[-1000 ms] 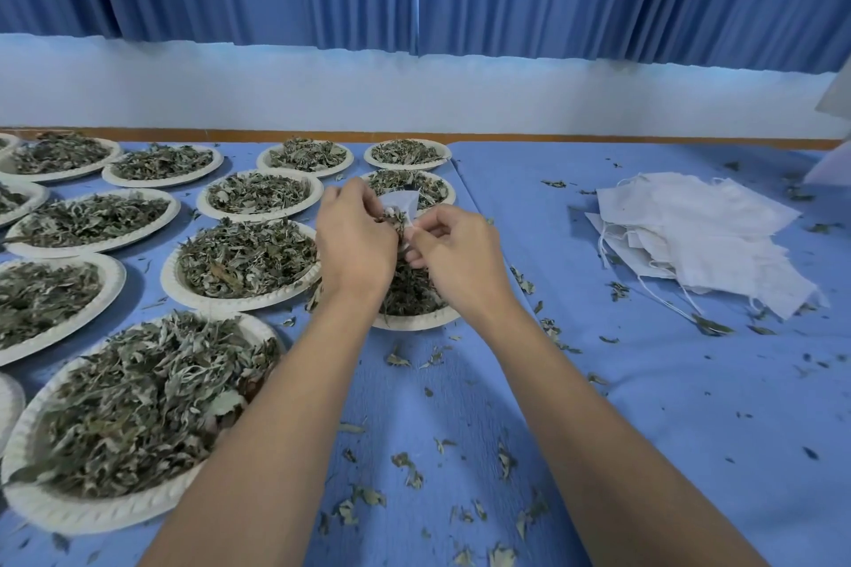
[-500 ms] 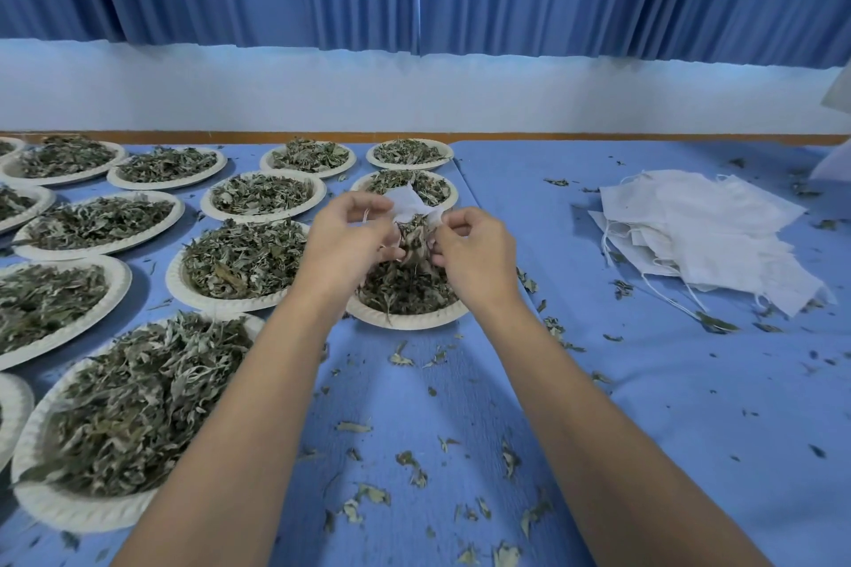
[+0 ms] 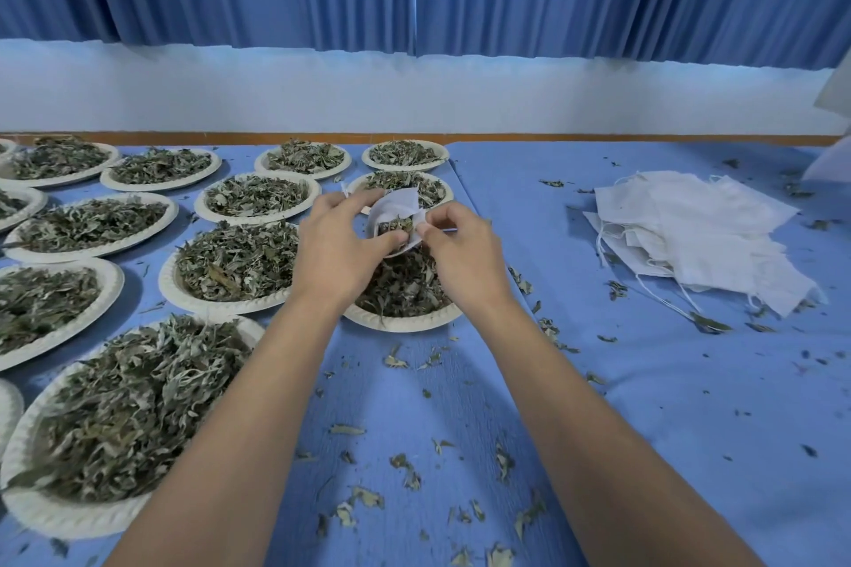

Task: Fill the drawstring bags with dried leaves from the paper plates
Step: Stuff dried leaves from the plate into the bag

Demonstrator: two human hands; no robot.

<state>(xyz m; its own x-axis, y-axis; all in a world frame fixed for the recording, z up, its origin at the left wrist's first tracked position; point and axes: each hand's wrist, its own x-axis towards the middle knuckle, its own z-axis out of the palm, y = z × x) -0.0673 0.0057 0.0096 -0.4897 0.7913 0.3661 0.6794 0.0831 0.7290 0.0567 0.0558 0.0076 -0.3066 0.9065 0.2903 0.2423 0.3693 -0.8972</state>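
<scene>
Drawstring bag (image 3: 397,211) held mid-scene above near plate (image 3: 405,321), mouth facing person. Left hand (image 3: 338,244) pinches left rim, pressing leaves (image 3: 395,226) in; right hand (image 3: 456,246) pinches right rim. Spare bags (image 3: 700,235) far right on worktop (image 3: 644,405).

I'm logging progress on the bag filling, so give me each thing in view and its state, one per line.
Drawstring bag: held open over a plate, partly filled with leaves.
Left hand: gripping the bag.
Right hand: pinching the bag's edge.
Plate under the hands: holds leaves.
Other plates: heaped with leaves.
Spare bags: flat, empty, piled.
Tablecloth: littered with leaf bits.
</scene>
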